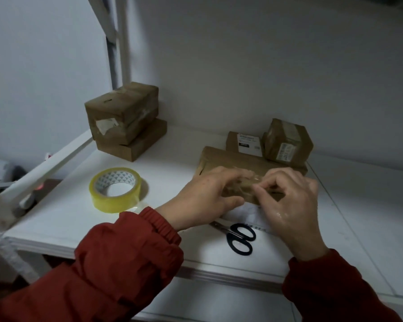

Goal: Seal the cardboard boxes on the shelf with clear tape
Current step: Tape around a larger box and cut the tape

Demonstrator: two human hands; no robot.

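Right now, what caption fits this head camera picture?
Left hand presses a cardboard box while right hand pinches clear tape onto it; tape roll and scissors nearby.

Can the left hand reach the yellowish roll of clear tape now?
Probably yes: the yellowish roll of clear tape lies left of the left hand, only white shelf between them, though the hand rests on the flat brown cardboard box.

Matt brown cardboard boxes (123, 112) sat on a smooth white shelf (63, 205); the tape roll (115, 189) looked glossy, the scissor handles (241, 238) shiny black plastic.
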